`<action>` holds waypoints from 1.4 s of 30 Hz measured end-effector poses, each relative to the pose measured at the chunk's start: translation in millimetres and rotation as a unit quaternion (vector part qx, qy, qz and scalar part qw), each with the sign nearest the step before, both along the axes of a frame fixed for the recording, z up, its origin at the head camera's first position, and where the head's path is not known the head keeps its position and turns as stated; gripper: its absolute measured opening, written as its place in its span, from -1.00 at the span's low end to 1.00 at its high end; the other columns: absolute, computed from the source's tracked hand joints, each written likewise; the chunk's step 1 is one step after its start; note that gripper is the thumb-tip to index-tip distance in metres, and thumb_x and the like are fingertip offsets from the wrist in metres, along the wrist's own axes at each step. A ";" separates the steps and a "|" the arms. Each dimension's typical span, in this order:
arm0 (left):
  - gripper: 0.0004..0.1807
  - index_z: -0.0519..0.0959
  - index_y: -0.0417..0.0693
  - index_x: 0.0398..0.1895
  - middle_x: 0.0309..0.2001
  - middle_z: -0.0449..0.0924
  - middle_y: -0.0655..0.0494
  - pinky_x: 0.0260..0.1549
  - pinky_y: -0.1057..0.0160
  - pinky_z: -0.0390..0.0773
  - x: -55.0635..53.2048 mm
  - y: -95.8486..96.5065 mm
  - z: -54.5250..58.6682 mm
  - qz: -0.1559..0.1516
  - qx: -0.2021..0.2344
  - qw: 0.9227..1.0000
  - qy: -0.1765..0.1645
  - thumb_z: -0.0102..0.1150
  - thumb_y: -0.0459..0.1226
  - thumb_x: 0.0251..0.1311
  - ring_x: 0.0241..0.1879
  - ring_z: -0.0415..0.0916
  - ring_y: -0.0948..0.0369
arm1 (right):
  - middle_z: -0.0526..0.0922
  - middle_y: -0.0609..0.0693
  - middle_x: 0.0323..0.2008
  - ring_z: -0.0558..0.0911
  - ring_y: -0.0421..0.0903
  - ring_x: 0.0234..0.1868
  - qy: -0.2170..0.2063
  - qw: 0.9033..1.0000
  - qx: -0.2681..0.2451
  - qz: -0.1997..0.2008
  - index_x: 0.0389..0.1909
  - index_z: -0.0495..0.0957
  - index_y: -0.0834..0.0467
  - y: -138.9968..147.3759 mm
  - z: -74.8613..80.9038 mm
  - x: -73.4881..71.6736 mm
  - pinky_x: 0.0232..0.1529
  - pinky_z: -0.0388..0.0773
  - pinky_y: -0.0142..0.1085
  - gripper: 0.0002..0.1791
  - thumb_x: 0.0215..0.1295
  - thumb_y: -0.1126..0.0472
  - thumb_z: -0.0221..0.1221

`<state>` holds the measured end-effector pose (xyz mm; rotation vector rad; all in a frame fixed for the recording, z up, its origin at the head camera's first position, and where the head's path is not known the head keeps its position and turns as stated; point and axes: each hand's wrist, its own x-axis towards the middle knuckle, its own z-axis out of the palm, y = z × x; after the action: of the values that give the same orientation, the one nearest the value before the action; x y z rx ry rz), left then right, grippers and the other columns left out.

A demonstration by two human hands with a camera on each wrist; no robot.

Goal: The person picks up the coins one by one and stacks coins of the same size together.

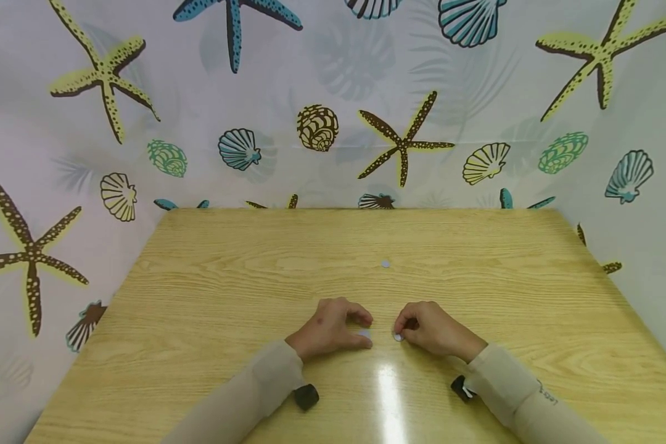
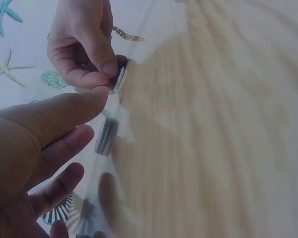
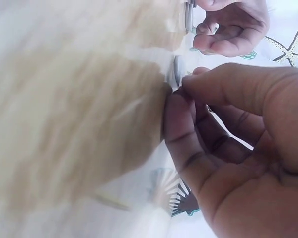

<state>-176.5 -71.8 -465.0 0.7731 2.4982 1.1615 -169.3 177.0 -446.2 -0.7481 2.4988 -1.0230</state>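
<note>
In the head view, my left hand [image 1: 333, 330] is over the table with thumb and fingers parted in a C shape. Between them lies a small stack of silvery coins [image 1: 364, 333]; the left wrist view has the stack [image 2: 107, 136] just beyond the fingers, with a gap. My right hand [image 1: 435, 330] pinches the edge of another coin [image 1: 398, 337] between thumb and fingertips, low at the tabletop. In the right wrist view this coin [image 3: 177, 69] is tilted on edge, partly hidden by the fingertips. A third light disc [image 1: 385, 264] lies farther back.
The wood-grain table [image 1: 227, 265] spans the space in front of me. A white cloth [image 1: 333, 80] printed with starfish and shells hangs behind it and along both sides. A bright light reflection [image 1: 388, 394] shows on the near tabletop.
</note>
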 end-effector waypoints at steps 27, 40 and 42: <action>-0.78 0.72 0.05 -0.19 -0.26 0.73 0.41 0.20 0.05 0.19 2.5 36.2 -1.0 -0.001 -0.011 1.000 0.026 0.50 -0.18 0.10 -0.16 0.58 0.50 | 0.63 -0.14 -0.42 0.52 -0.31 -0.40 0.023 1.000 -0.017 -0.008 -0.38 0.64 0.18 7.7 -3.2 3.6 -0.36 0.53 -0.40 -0.89 0.18 0.44 0.32; -0.83 0.74 0.04 -0.26 -0.34 0.73 0.39 0.31 0.01 0.21 2.0 46.1 -4.8 0.017 0.009 0.999 0.027 0.51 -0.23 0.08 -0.29 0.59 0.55 | 0.61 -0.16 -0.44 0.49 -0.29 -0.42 0.023 1.000 -0.012 -0.016 -0.41 0.64 0.17 7.2 -2.2 4.8 -0.38 0.50 -0.40 -0.89 0.21 0.43 0.33; -0.84 0.74 0.05 -0.28 -0.35 0.73 0.39 0.29 0.02 0.23 2.1 47.3 -4.7 0.020 0.012 0.999 0.025 0.52 -0.23 0.07 -0.29 0.58 0.55 | 0.61 -0.15 -0.44 0.49 -0.28 -0.42 0.022 1.000 -0.012 -0.017 -0.41 0.64 0.18 7.0 -2.3 4.9 -0.39 0.50 -0.40 -0.90 0.22 0.42 0.33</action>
<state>-174.4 -24.4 -469.7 0.7707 2.5568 1.2007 -164.4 184.1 -448.4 -0.7458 2.5480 -1.0619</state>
